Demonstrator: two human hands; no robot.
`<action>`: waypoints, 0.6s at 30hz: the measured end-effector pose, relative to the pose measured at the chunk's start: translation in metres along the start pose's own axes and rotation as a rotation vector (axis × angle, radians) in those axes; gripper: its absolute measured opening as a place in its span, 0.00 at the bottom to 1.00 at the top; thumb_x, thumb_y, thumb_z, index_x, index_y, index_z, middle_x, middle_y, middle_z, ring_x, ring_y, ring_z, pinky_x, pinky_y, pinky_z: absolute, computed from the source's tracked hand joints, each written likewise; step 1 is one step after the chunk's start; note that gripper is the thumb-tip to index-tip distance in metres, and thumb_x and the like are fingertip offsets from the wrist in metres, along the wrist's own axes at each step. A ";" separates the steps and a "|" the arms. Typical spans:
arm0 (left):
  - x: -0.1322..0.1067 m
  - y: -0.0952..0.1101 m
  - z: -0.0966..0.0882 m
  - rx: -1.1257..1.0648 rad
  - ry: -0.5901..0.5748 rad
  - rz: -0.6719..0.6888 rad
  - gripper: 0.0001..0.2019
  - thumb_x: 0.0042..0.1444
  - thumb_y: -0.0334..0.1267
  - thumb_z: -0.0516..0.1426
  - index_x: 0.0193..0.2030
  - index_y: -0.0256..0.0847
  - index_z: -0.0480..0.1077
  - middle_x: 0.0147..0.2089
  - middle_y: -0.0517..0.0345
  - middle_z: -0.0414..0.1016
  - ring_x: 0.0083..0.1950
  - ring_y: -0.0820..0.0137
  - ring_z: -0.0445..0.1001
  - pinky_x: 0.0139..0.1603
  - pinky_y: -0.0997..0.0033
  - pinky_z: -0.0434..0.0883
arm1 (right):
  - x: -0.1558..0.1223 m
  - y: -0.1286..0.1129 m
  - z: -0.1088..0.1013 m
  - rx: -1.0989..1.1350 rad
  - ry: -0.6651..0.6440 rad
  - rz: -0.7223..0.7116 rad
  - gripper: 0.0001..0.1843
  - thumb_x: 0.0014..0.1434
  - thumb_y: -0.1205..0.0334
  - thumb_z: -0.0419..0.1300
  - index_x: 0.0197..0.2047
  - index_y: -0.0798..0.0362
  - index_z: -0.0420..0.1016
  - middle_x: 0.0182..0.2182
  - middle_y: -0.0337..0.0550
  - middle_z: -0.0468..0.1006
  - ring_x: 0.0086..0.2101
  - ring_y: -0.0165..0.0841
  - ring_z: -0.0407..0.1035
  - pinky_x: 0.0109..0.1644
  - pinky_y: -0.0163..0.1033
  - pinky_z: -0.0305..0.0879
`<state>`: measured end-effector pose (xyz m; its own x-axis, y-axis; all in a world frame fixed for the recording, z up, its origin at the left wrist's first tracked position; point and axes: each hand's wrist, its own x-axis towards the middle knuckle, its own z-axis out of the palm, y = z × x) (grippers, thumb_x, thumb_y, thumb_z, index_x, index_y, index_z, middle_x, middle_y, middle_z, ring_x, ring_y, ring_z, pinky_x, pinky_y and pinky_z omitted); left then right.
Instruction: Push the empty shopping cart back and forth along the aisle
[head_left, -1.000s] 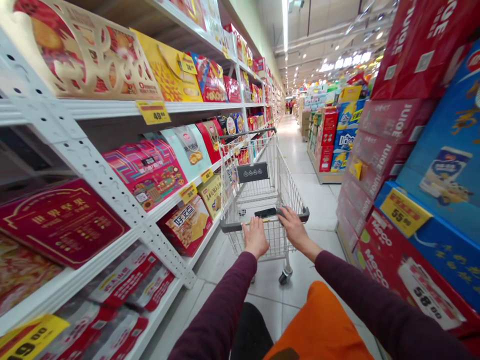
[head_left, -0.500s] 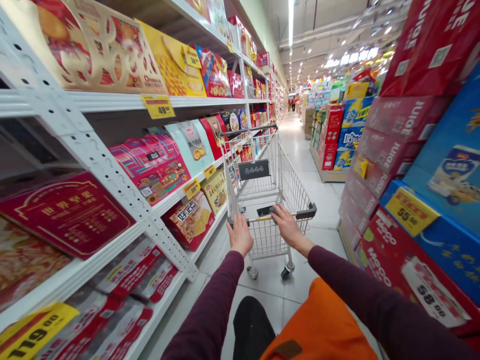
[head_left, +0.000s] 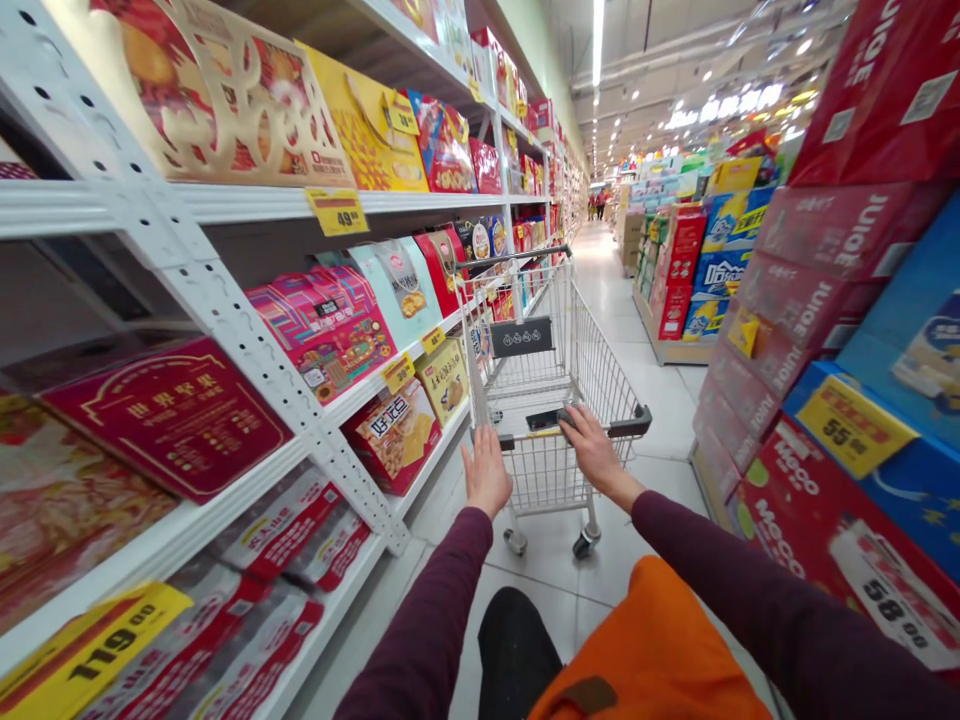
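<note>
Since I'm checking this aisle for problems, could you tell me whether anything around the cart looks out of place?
A black smartphone lies loose on the shopping cart, just beyond the handle, which looks odd because nothing secures it. The left hand also sits open at the handle's end, not gripping it.

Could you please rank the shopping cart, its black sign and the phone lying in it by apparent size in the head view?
Largest to smallest: the shopping cart, the black sign, then the phone.
</note>
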<state>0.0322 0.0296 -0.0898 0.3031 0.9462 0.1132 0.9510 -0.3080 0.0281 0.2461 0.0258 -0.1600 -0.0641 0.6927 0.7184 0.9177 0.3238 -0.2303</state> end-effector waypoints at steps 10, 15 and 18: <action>0.002 -0.028 0.003 -0.168 -0.023 -0.178 0.38 0.49 0.30 0.54 0.67 0.32 0.43 0.69 0.39 0.48 0.69 0.60 0.49 0.67 0.48 0.50 | 0.040 -0.117 0.062 0.082 -0.046 -0.256 0.18 0.60 0.71 0.53 0.52 0.55 0.71 0.58 0.50 0.66 0.61 0.42 0.51 0.60 0.51 0.60; -0.001 -0.032 0.000 -0.082 0.032 -0.193 0.39 0.48 0.29 0.55 0.67 0.31 0.43 0.70 0.38 0.43 0.71 0.56 0.43 0.66 0.47 0.49 | 0.013 -0.063 0.037 0.061 -0.030 -0.232 0.21 0.60 0.75 0.49 0.53 0.54 0.71 0.59 0.49 0.64 0.63 0.39 0.48 0.62 0.52 0.57; 0.002 -0.021 -0.005 -0.031 0.063 -0.096 0.39 0.48 0.29 0.54 0.67 0.31 0.44 0.71 0.39 0.41 0.71 0.56 0.41 0.67 0.48 0.48 | -0.002 -0.024 0.014 0.005 0.016 -0.120 0.23 0.60 0.77 0.46 0.54 0.54 0.70 0.60 0.49 0.63 0.63 0.39 0.47 0.62 0.53 0.56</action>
<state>0.0129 0.0379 -0.0853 0.2051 0.9637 0.1708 0.9728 -0.2199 0.0725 0.2183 0.0257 -0.1651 -0.1672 0.6385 0.7513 0.9019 0.4069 -0.1451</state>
